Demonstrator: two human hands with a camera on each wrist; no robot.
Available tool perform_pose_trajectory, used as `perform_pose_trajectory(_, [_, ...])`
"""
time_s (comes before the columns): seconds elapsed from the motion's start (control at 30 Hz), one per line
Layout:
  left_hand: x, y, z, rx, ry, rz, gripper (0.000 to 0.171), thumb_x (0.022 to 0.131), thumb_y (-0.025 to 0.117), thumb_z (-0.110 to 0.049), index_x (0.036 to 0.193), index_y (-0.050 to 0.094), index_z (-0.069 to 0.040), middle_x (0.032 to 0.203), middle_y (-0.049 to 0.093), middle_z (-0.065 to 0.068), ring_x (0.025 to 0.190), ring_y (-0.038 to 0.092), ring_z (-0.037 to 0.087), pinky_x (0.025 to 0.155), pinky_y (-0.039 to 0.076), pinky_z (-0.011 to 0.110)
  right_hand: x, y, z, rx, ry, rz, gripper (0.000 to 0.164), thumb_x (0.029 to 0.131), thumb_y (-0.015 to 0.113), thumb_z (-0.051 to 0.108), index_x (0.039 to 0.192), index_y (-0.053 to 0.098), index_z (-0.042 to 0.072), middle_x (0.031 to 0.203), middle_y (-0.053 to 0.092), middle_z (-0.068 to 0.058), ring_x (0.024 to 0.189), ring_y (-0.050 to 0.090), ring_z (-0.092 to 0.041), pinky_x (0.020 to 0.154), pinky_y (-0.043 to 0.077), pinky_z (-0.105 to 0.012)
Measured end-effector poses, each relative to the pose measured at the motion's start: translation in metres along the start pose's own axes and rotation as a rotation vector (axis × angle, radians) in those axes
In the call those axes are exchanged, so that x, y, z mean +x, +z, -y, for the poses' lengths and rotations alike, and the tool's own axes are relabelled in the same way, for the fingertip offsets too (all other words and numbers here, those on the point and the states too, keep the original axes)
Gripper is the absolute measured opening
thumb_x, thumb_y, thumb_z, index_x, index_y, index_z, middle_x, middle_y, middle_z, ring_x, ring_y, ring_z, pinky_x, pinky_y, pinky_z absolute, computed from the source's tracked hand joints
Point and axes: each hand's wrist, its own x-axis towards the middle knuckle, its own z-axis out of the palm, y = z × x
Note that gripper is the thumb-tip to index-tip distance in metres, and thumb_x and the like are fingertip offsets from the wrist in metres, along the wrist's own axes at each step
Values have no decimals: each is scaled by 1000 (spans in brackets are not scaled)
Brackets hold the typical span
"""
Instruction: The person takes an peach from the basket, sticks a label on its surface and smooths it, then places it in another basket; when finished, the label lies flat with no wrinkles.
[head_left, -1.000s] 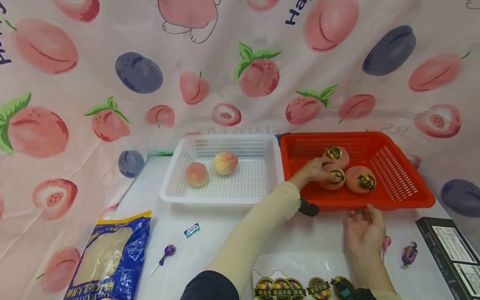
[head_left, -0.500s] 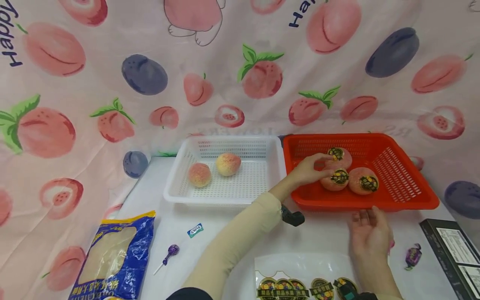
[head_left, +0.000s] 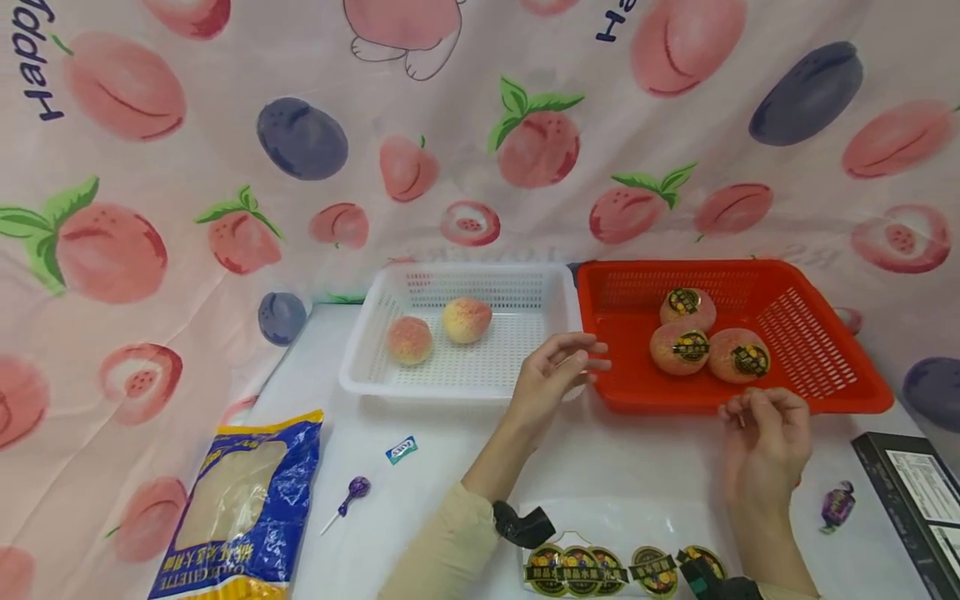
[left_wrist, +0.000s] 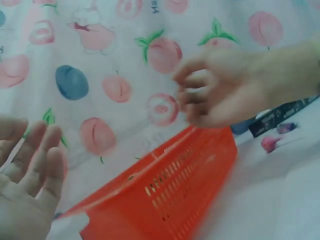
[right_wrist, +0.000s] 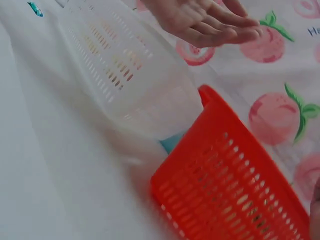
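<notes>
My left hand [head_left: 558, 375], fingers spread loosely, hovers over the front edges where the white basket [head_left: 420, 390] and the red basket [head_left: 622, 398] meet. It holds nothing. Three peaches with black-and-gold stickers lie in the red basket: a back peach [head_left: 693, 315], a front-left peach [head_left: 671, 354] and a right peach [head_left: 727, 358]. Two peaches without visible stickers, a left peach [head_left: 409, 340] and a right peach [head_left: 467, 320], sit in the white basket. Just in front of the red basket is my right hand [head_left: 768, 446], its fingers loosely bent around nothing visible.
A clear sheet of round stickers [head_left: 577, 571] lies at the front. On the left are a blue bag [head_left: 232, 517], a purple lollipop [head_left: 355, 492] and a small wrapper [head_left: 401, 450]. To the right are a wrapped candy [head_left: 837, 507], a pink lollipop [left_wrist: 270, 144] and a black box [head_left: 911, 500].
My left hand has let go of the front-left stickered peach and pulled back leftward, out of the red basket. My right hand has risen slightly, and its fingers have bent more.
</notes>
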Motion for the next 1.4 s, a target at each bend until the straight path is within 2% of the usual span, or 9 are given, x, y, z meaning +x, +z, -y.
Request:
perform_pose_trajectory(0.13, [-26, -12, 15, -80, 34, -118, 26, 89, 52, -18, 111, 51, -4, 104, 60, 15, 89, 62, 18, 80, 50, 29, 6, 23, -3, -65, 89, 197, 10, 89, 44, -3, 99, 45, -2, 86, 55, -13, 75, 56, -22, 68, 51, -27])
perform_pose_trajectory(0.27, [-54, -26, 28, -94, 42, -207, 25, 89, 52, -17, 108, 50, -1, 95, 61, 6, 85, 62, 17, 72, 49, 23, 15, 42, -12, -145, 167, 405, 14, 91, 39, -3, 103, 45, -1, 94, 54, -11, 81, 58, -19, 71, 50, -24])
perform_pose_trajectory(0.37, [-71, -36, 36, -150, 9, -324, 21, 88, 52, -17, 103, 50, -3, 91, 59, 3, 81, 61, 15, 69, 48, 22, 22, 55, -21, -236, 208, 527, 17, 91, 39, -3, 107, 43, -3, 98, 52, -11, 86, 57, -18, 74, 49, -23])
perform_pose_trajectory(0.5, [-84, -45, 42, -284, -58, -514, 12, 89, 48, -15, 98, 49, -7, 91, 55, 2, 80, 58, 15, 69, 45, 23, 35, 68, -32, -467, 242, 619, 24, 90, 46, 6, 112, 42, -3, 102, 53, -11, 93, 55, -17, 78, 49, -22])
perform_pose_trajectory(0.7, [-82, -53, 40, -498, -101, -741, 22, 90, 41, -16, 111, 37, -11, 102, 49, 2, 101, 51, 19, 84, 40, 29, 56, 87, -50, -650, 333, 684, 35, 88, 53, 19, 119, 43, 5, 115, 50, -16, 102, 53, -21, 81, 49, -20])
perform_pose_trajectory(0.83, [-74, -53, 34, -583, -51, -831, 29, 89, 40, -20, 115, 32, -12, 106, 45, 3, 110, 44, 23, 93, 38, 36, 68, 104, -65, -667, 425, 689, 43, 87, 55, 24, 123, 41, 6, 121, 47, -16, 111, 48, -26, 85, 48, -23])
perform_pose_trajectory(0.93, [-67, -48, 26, -618, -3, -887, 21, 89, 43, -19, 108, 35, -13, 103, 42, 3, 107, 43, 23, 93, 38, 38, 76, 119, -80, -634, 502, 677, 43, 86, 56, 25, 123, 42, 8, 125, 46, -14, 115, 46, -27, 89, 46, -28])
perform_pose_trajectory(1.17, [-54, -37, 20, -634, 51, -934, 16, 84, 51, -7, 93, 38, -10, 90, 43, 0, 92, 42, 18, 88, 38, 37, 82, 148, -120, -659, 600, 669, 41, 85, 59, 22, 122, 46, 15, 124, 48, -6, 114, 46, -21, 98, 38, -43])
perform_pose_trajectory(1.4, [-46, -30, 21, -677, 82, -936, 18, 83, 49, -4, 96, 37, -7, 92, 43, 2, 91, 44, 18, 87, 40, 36, 88, 158, -154, -698, 633, 677, 39, 85, 59, 19, 121, 47, 11, 126, 47, -11, 113, 46, -20, 96, 40, -43])
